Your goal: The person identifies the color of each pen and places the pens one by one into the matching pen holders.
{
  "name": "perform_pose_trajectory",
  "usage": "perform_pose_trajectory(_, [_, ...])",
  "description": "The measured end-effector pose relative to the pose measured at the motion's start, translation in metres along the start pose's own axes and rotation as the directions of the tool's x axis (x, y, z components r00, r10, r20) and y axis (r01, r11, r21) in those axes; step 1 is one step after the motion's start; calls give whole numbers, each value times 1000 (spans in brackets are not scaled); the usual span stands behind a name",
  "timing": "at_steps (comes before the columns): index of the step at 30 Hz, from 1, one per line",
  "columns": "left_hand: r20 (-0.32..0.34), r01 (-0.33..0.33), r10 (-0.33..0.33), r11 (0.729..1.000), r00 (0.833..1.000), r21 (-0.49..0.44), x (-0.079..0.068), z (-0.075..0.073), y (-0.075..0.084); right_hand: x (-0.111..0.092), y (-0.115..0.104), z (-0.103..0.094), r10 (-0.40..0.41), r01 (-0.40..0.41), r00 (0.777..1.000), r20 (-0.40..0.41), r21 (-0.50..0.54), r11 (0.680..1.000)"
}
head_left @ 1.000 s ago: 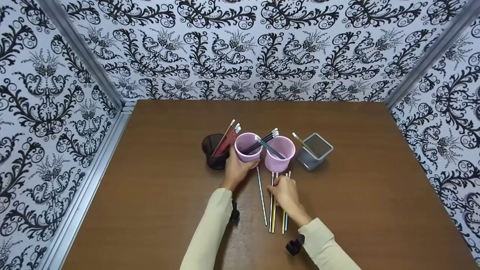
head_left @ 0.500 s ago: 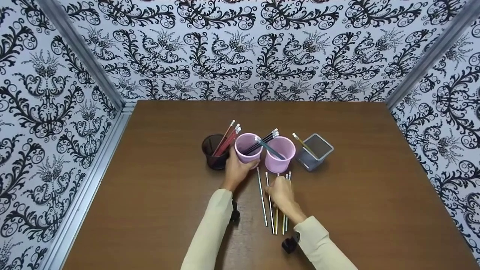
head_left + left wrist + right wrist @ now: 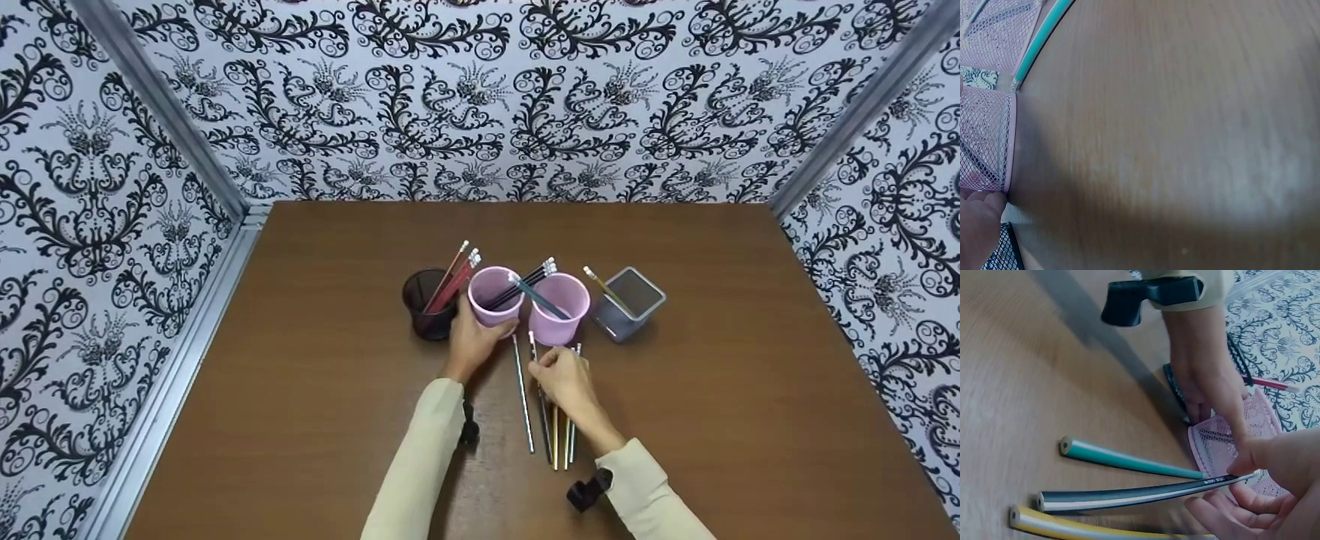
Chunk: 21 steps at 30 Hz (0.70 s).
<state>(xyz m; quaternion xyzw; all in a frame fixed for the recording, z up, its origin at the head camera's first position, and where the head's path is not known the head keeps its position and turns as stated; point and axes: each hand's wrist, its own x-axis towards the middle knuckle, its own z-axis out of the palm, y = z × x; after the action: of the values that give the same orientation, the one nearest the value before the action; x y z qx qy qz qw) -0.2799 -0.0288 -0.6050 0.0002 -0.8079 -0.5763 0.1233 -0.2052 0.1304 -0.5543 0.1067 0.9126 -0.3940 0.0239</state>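
Note:
My left hand [image 3: 471, 341] grips the left pink mesh cup [image 3: 491, 316], which has several black pencils [image 3: 513, 291] leaning in it. Between thumb and fingers, my right hand [image 3: 566, 377] pinches a black pencil [image 3: 1129, 495] near its eraser end, which is tipped up in front of the right pink mesh cup [image 3: 553, 331]. That cup holds green pencils [image 3: 541, 297]. Loose on the table lie a green pencil [image 3: 1123, 456] to the left of the held one and a yellow pencil [image 3: 1072, 527] to its right, with more pencils partly hidden under my right hand.
A black mesh cup [image 3: 431, 326] with several red pencils [image 3: 453, 286] stands at the left of the row. At the right end stands a square grey mesh holder [image 3: 619, 324] with a yellow pencil [image 3: 604, 286]. Patterned walls [image 3: 480, 112] border the brown table [image 3: 315, 360].
My right hand has separated a black pencil from the yellow one beside it, then raised its eraser end toward the right pink cup. The left hand has stayed on its cup.

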Motion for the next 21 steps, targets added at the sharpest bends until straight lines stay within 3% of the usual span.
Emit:
perform_pose_trajectory(6, [-3,7,-7,1000,1000,10,0,1,0,1,-1,-1,-84,86,996,-38,57,995])
perform_pose_trajectory(11, [-3,13,-13,1000,1000,15,0,1,-1,0,-3,-4,-94,99,995,-34,160,982])
perform_pose_trajectory(16, [0,17,-17,1000,1000,15,0,1,-1,-3,-8,-10,-121,114,993,7,286,951])
perform_pose_trajectory(21, [2,7,-7,999,1000,35,1,1,-1,-7,-19,-19,-142,134,990,-7,384,913])
